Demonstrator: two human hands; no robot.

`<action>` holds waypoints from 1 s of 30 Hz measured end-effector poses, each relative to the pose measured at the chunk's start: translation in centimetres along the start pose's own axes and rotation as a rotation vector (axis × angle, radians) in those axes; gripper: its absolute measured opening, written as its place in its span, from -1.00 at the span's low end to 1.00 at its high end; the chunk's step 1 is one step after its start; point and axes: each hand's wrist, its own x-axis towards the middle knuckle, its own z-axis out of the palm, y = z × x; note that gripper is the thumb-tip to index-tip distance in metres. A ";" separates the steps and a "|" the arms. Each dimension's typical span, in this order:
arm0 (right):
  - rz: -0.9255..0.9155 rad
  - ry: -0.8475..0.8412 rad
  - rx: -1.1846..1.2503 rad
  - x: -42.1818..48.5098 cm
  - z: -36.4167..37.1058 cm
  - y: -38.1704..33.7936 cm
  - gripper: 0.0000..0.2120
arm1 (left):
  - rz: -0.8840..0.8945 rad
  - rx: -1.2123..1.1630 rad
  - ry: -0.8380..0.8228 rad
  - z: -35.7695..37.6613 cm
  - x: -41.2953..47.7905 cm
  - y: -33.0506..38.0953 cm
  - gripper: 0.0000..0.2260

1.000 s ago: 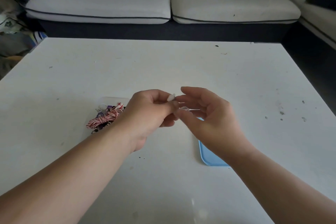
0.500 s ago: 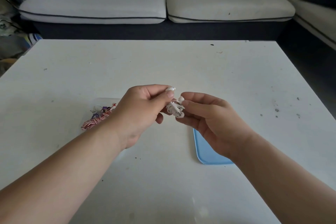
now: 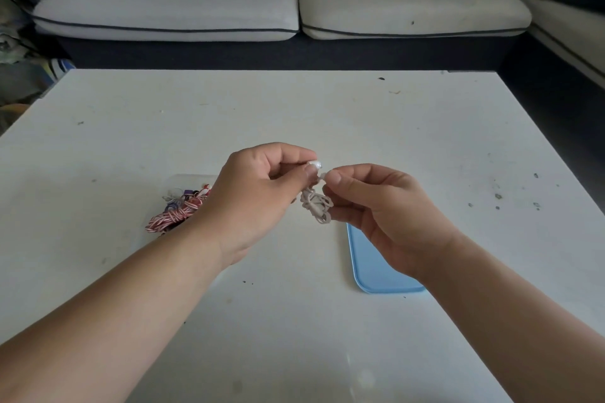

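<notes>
Above the near middle of the white table (image 3: 425,127), clear of its top: small bundle of white cord (image 3: 316,206), dangling in loops between the two hands. Pinched at its upper end by the left hand (image 3: 258,196), thumb and forefinger closed on a rounded white end piece (image 3: 314,164), other fingers curled into the palm. Pinched just beside that by the right hand (image 3: 386,216), thumb and forefinger tip tight on the cord right next to the end piece, remaining fingers loosely bent beneath the loops.

Changed from a second ago: right hand then spread wide with nothing gripped, bundle mostly buried in the left fist. Half a second ago, loops drawn out into view. Now a firm two-handed grip, fingertips nearly touching.

Judged from that: grasping done, fine work on the cord starting, probably teasing a strand free or tightening a turn at the top.

Lying untouched to the left, partly behind the left wrist: red-and-white striped cord bundle (image 3: 173,216). Lying on the table under the right hand: pale blue tray (image 3: 376,268).
</notes>
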 end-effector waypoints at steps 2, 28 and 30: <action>0.019 0.011 -0.021 0.0 -0.1 0.0 -0.81 | -0.006 -0.047 -0.002 0.0 0.0 0.1 -0.91; -0.017 0.152 -0.238 -0.5 -3.2 -0.7 -0.85 | -0.013 0.003 0.000 4.0 0.7 0.0 -0.89; -0.059 0.324 -0.378 0.2 -5.1 -1.0 -0.90 | -0.059 -0.018 0.005 4.7 0.9 -0.2 -0.89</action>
